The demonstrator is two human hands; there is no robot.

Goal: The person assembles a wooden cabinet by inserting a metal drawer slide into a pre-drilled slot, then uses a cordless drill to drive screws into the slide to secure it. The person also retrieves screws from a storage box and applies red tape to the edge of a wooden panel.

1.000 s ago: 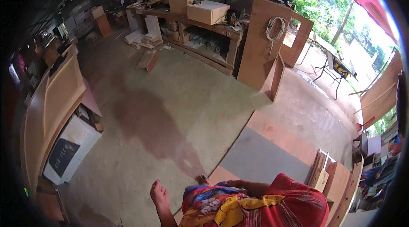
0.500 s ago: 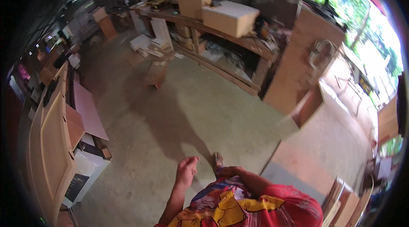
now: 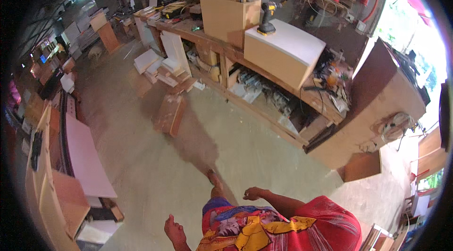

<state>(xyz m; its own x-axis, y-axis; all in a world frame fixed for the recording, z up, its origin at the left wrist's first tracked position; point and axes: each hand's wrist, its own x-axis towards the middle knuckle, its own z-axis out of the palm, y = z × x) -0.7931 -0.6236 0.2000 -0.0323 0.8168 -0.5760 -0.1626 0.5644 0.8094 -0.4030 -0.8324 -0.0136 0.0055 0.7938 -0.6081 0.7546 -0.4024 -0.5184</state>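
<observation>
My left hand (image 3: 175,230) hangs low beside my body, its fingers loosely bent and apart, with nothing in it. My right hand (image 3: 255,193) is in front of my red patterned shirt (image 3: 325,222), its fingers drooping and slightly spread, and it too holds nothing. Neither hand touches anything, and bare floor lies under both. Ahead stands a long wooden workbench (image 3: 226,46). On it are a tan box-shaped cabinet (image 3: 224,20) and a white-topped one (image 3: 278,57), with a yellow and black cordless drill (image 3: 267,20) standing on the white top.
A low wooden piece (image 3: 171,114) lies on the floor ahead, near stacked boards (image 3: 163,69). Pale panels (image 3: 87,152) stand along the left. At the right, a tall wooden cabinet (image 3: 368,114) carries a coiled cable (image 3: 398,126), beside the bright doorway.
I have stepped forward, and the workbench, cabinets and floor pieces are nearer. My left hand has dropped lower and to the left; my right hand has swung out from my body.
</observation>
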